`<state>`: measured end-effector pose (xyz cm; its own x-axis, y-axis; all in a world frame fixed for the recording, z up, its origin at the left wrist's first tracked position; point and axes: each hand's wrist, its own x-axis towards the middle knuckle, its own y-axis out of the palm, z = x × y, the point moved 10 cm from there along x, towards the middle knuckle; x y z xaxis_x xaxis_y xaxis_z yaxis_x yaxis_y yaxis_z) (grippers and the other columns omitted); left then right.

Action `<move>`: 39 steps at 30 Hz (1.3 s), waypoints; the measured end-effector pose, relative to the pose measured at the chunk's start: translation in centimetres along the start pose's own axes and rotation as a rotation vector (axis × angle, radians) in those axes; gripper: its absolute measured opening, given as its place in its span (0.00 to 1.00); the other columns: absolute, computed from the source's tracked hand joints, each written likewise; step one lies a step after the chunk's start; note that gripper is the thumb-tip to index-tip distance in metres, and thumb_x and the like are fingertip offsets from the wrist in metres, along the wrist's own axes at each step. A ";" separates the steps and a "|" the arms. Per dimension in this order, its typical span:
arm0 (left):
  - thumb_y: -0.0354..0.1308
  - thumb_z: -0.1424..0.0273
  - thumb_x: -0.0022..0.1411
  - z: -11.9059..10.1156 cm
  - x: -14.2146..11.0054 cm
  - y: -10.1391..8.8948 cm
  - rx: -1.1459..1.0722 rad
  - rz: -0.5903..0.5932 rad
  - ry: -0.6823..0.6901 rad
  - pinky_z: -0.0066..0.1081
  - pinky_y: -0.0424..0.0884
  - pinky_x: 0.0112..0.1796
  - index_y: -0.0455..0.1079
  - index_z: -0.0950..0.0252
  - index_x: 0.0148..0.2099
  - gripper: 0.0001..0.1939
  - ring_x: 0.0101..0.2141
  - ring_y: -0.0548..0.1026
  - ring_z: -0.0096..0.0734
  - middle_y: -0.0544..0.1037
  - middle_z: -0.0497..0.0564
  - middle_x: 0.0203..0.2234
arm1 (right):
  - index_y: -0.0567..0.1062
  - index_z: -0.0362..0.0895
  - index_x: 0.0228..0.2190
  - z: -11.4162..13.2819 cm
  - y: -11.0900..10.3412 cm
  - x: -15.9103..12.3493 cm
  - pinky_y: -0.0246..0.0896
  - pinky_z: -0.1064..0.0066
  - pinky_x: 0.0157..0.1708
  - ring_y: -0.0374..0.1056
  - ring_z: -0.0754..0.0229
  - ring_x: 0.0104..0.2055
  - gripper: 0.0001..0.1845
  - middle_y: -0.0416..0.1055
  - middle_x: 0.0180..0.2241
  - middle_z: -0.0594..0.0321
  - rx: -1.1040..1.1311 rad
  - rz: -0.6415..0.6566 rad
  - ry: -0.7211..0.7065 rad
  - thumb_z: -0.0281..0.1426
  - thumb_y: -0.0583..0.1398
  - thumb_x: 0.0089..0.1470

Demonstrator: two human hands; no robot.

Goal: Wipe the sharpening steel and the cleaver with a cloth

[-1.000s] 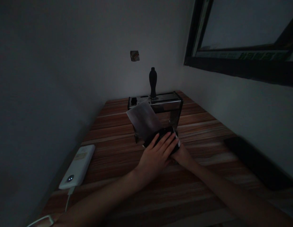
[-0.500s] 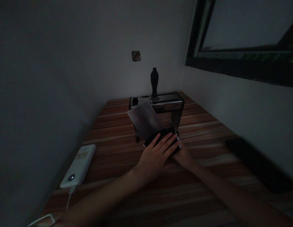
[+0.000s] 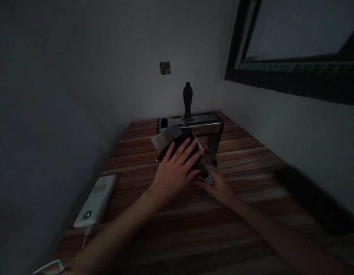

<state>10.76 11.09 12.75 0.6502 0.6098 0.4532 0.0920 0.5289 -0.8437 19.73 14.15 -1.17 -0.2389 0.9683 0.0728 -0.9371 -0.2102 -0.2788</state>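
Note:
A broad-bladed cleaver is held slantwise over the table, its blade toward the far left. My right hand is closed round its dark handle, low and to the right. Across the blade lies a black flat piece with a pale edge, perhaps a folded cloth or card. My left hand presses on this piece from above, fingers draped over it. The far corner of the blade shows beyond it. Its underside, and my left thumb's grip, are hidden.
Behind the blade stands a metal knife rack, with a black-handled tool upright in it. A white power bank with a cable lies left. A dark flat object is at the right, below a window frame. Walls border the wood-grained table.
My left hand has moved up and left along the blade, carrying the black piece toward the far end. More of the handle shows now, and my right hand keeps hold of it.

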 end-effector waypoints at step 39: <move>0.46 0.58 0.64 -3.0 -0.4 1.9 0.000 0.044 0.086 0.45 0.46 0.59 0.46 0.59 0.65 0.30 0.63 0.44 0.38 0.48 0.50 0.64 | 0.64 0.45 0.26 0.4 -0.4 0.1 0.50 0.79 0.10 0.55 0.69 0.11 0.15 0.59 0.12 0.74 0.079 -0.028 -0.015 0.42 0.61 0.44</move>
<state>12.92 10.09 10.13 0.7160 0.5793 0.3896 0.0625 0.5026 -0.8623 19.95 14.26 -0.64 -0.2159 0.9719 0.0939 -0.9604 -0.1940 -0.2002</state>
